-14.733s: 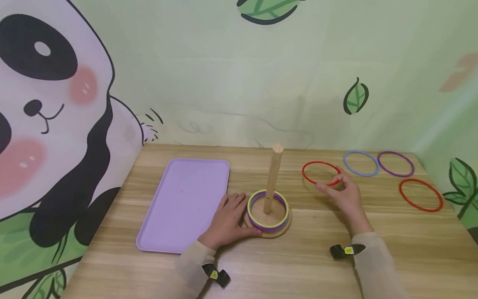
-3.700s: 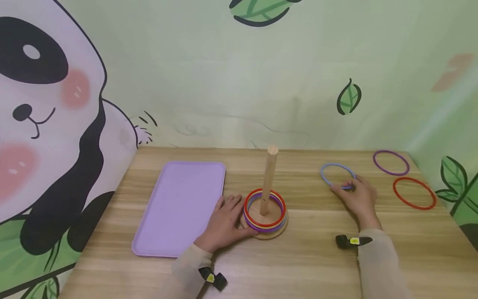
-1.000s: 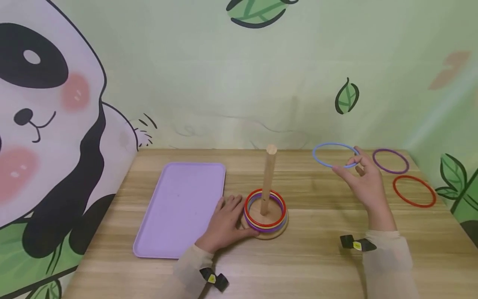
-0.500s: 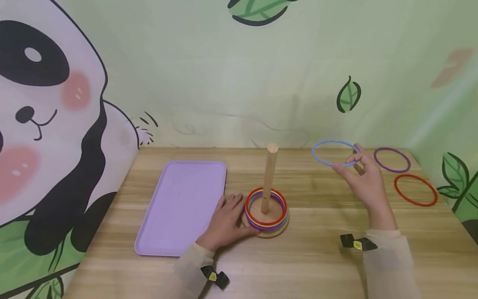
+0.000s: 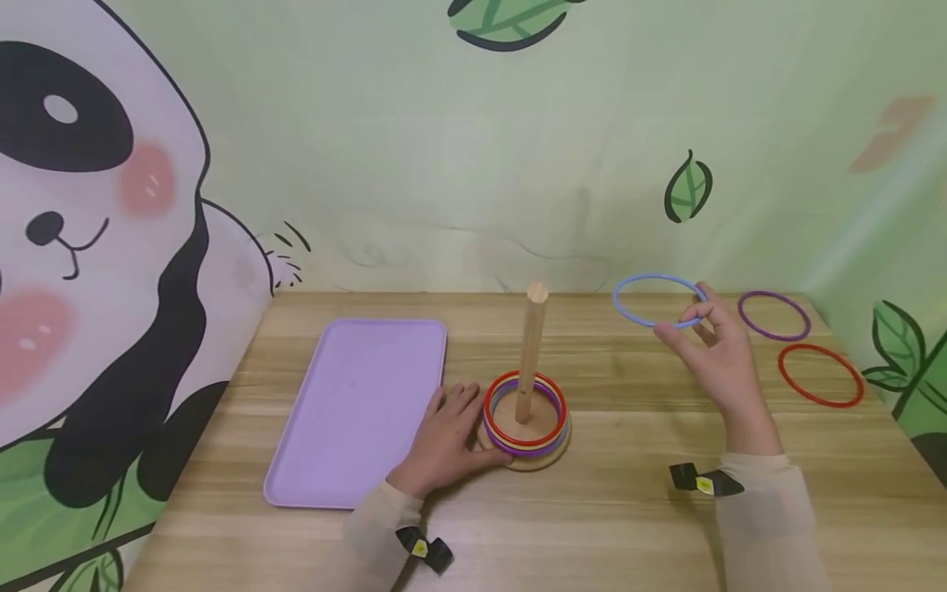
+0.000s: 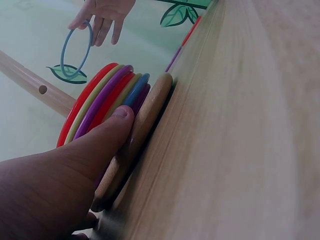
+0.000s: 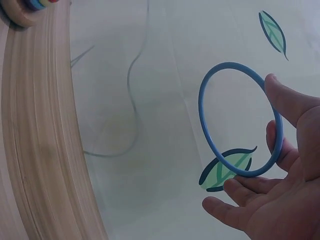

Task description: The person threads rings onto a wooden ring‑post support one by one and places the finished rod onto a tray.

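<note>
My right hand [image 5: 721,362] pinches a light blue ring [image 5: 620,311] between thumb and fingers, raised above the table's back right part. In the right wrist view, the blue ring [image 7: 201,107] stands out from the fingertips. My left hand [image 5: 447,440] rests at the left of a round wooden base [image 5: 527,465] with an upright peg [image 5: 534,337]. Its fingers lie spread and its thumb [image 6: 107,135] touches the front edge of base and rings. Several rings are stacked loosely round the peg, a red ring [image 5: 526,445] on top; below it show yellow, purple, red and blue ones.
A purple tray [image 5: 355,411] lies left of the left hand. A purple ring [image 5: 774,338] and a red ring [image 5: 821,403] lie flat at the table's right. Behind the wooden table [image 5: 629,526] rises a wall [image 5: 414,164] painted with a panda and leaves.
Since the oldest frame, a red ring has gone from my right hand onto the stack. The blue ring has been picked up and raised; lately it has barely moved. My left hand has stayed put.
</note>
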A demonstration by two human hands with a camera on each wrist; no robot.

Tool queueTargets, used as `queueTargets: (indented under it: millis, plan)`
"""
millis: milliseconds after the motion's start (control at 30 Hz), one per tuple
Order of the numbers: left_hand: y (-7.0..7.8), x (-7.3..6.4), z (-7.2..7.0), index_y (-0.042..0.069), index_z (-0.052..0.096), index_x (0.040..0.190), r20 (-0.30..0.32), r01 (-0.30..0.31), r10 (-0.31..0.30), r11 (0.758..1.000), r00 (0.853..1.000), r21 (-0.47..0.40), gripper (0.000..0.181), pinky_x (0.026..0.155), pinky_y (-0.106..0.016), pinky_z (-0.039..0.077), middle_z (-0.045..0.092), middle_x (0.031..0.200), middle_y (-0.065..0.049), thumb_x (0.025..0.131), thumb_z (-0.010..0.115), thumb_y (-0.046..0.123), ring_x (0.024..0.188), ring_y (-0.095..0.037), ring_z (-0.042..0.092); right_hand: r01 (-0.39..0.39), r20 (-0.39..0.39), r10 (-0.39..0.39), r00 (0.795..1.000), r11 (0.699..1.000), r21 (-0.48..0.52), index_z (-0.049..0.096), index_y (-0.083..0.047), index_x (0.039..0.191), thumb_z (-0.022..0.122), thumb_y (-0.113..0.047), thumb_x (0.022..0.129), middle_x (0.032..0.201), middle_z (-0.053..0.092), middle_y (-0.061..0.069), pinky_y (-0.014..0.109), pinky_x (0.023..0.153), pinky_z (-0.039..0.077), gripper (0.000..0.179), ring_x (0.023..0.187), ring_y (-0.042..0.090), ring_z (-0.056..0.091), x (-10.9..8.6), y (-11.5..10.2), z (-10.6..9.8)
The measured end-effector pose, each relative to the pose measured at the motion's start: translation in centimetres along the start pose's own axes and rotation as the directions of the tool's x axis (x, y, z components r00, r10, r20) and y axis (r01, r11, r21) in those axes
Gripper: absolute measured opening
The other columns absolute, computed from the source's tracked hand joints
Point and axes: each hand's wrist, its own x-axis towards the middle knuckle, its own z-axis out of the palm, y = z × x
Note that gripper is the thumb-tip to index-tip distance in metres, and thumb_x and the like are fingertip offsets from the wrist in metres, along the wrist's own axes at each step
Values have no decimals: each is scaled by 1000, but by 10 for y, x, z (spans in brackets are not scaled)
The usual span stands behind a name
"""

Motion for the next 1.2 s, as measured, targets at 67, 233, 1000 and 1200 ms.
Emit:
queueTargets:
  millis: [67, 233, 1000, 1200]
  plan:
    - [0, 1, 0, 2, 44, 160, -4, -3, 3, 1000, 1000, -1, 105, 128, -61, 12, 42, 163, -25, 84, 79, 65, 153, -47, 33, 1, -2, -1, 1000, 1000, 1, 50, 9, 103, 79, -6, 95, 171, 28, 18, 63, 123, 28, 33, 158, 38, 25, 0, 0, 1]
    - [1, 1, -1, 3, 45, 159, 0, 0, 0, 1000, 1000, -7, 105, 128, -60, 11, 42, 163, -24, 84, 79, 66, 153, -47, 33, 0, -18, 1, 1000, 1000, 22, 48, 13, 104, 78, 0, 94, 170, 31, 18, 58, 124, 30, 34, 157, 37, 29, 1, -2, 1]
    - [-1, -2, 1, 2, 45, 159, -9, 2, -2, 1000, 1000, -16, 104, 128, -60, 11, 43, 162, -24, 84, 80, 65, 153, -46, 34, 87, -14, -86, 996, 994, 65, 51, 11, 99, 76, 9, 92, 168, 34, 20, 37, 121, 39, 26, 152, 30, 39, -1, -17, 5]
    - [0, -2, -1, 1, 46, 158, -12, 1, -1, 1000, 1000, -21, 104, 128, -61, 12, 43, 162, -24, 84, 80, 65, 153, -46, 34, 115, -7, -115, 993, 988, 99, 53, 7, 97, 74, 8, 94, 168, 34, 20, 37, 121, 39, 22, 153, 30, 39, -1, -23, 3]
